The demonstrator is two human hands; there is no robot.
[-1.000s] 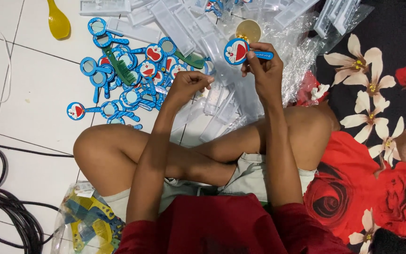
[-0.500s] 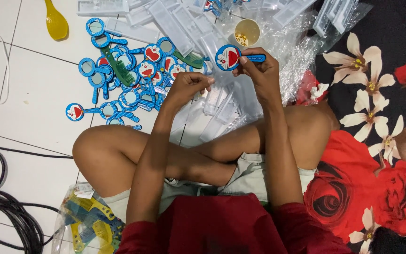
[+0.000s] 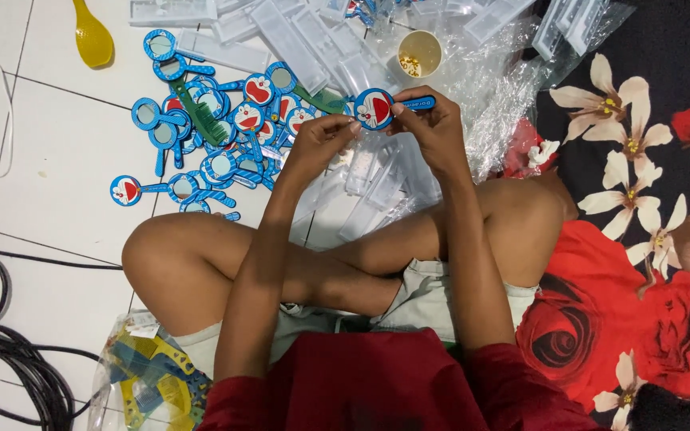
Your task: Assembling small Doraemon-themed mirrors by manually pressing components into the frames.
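Blue mirror pile (image 3: 217,128) and clear sleeves (image 3: 377,183) crowd ahead; bare tiles (image 3: 49,175) lie open leftward

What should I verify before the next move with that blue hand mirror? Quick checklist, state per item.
1. Right hand grips the blue hand mirror by its handle: ok.
2. Left hand fingertips reach the mirror's round head: ok.
3. Mirror clear of the pile of blue mirrors on the floor: ok.
4. Clear plastic sleeves lie under the hands, within reach: ok.
5. Small cup upright, apart from both hands: ok.
6. Mirror's glass side intact: cannot tell, faces away.
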